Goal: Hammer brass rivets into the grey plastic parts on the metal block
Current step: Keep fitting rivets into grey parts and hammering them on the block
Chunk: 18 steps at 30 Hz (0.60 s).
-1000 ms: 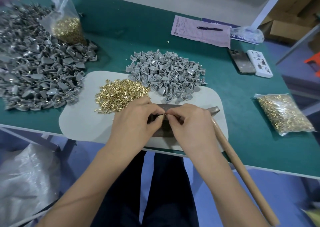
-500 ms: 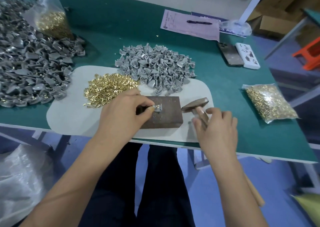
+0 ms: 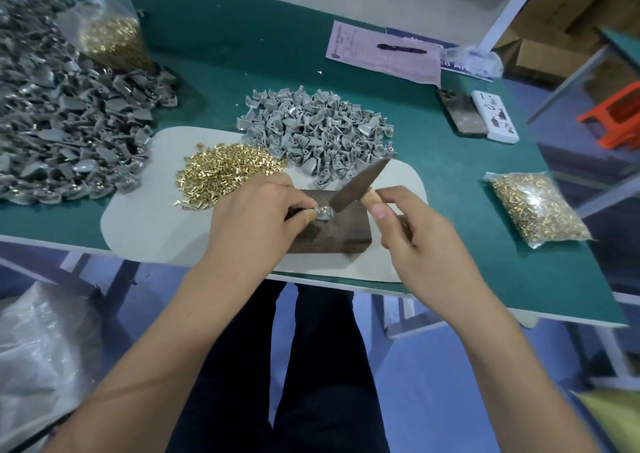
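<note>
Right at the centre of the frame, a small grey plastic part (image 3: 323, 212) with a brass rivet in it sits on the dark metal block (image 3: 332, 232). The left hand (image 3: 254, 217) pinches the part, its grip clamped on it with thumb and fingertips. The right hand (image 3: 420, 241) has its grip curled round the wooden handle of the hammer (image 3: 358, 184), whose metal head slants down to touch the part. The block rests on a pale mat (image 3: 145, 224) on the green bench (image 3: 450, 161). Just above lie loose brass rivets (image 3: 225, 172) and a heap of grey parts (image 3: 311, 130). A larger heap (image 3: 59, 130) fills the upper left; a bag of rivets (image 3: 535, 206) lies at right.
</note>
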Each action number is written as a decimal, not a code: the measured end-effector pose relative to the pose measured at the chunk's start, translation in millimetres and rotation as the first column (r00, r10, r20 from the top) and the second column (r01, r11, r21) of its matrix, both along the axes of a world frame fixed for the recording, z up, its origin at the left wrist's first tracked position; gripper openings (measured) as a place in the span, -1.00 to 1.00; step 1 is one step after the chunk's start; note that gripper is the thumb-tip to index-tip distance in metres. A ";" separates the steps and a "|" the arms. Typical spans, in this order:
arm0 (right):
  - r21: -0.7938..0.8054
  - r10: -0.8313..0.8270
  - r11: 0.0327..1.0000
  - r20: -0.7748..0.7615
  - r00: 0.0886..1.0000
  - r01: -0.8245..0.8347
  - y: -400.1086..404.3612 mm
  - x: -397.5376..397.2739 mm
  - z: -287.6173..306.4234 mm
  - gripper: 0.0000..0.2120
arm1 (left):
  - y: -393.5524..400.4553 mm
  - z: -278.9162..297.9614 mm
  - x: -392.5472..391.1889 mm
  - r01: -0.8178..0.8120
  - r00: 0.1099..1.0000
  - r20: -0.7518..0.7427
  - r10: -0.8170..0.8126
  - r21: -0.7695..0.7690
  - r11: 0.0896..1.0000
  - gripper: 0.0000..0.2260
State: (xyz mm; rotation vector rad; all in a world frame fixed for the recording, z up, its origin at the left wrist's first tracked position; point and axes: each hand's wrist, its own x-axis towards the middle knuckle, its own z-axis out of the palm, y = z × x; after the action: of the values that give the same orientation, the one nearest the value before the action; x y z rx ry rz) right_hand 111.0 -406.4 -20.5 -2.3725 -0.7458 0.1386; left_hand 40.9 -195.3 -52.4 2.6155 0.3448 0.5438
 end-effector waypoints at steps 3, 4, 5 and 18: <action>-0.098 -0.022 0.995 0.137 0.990 0.036 3.0 -1.6 3.8 -0.72 | 0.1 -0.5 0.4 -0.003 1.000 0.002 0.003 0.005 1.000 -0.93; -0.074 -0.049 0.995 0.167 0.985 0.062 4.3 -3.5 5.9 -0.70 | 0.2 -0.6 0.2 -0.004 1.000 -0.003 0.004 0.003 1.000 -0.93; -0.041 -0.073 0.996 0.182 0.981 0.082 6.3 -5.7 7.2 -0.69 | 0.2 -0.7 0.1 -0.006 1.000 -0.007 0.006 0.002 1.000 -0.92; -0.217 -0.022 0.973 0.231 0.973 0.073 15.1 -14.5 4.5 -0.66 | -1.0 3.4 0.1 -0.018 1.000 -0.022 0.018 0.001 1.000 -0.92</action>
State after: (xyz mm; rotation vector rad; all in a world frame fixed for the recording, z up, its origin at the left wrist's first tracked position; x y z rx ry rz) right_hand 96.5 -391.3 -16.0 -2.6507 -0.8151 -0.0758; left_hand 41.0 -196.3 -49.0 2.6232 0.3755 0.5209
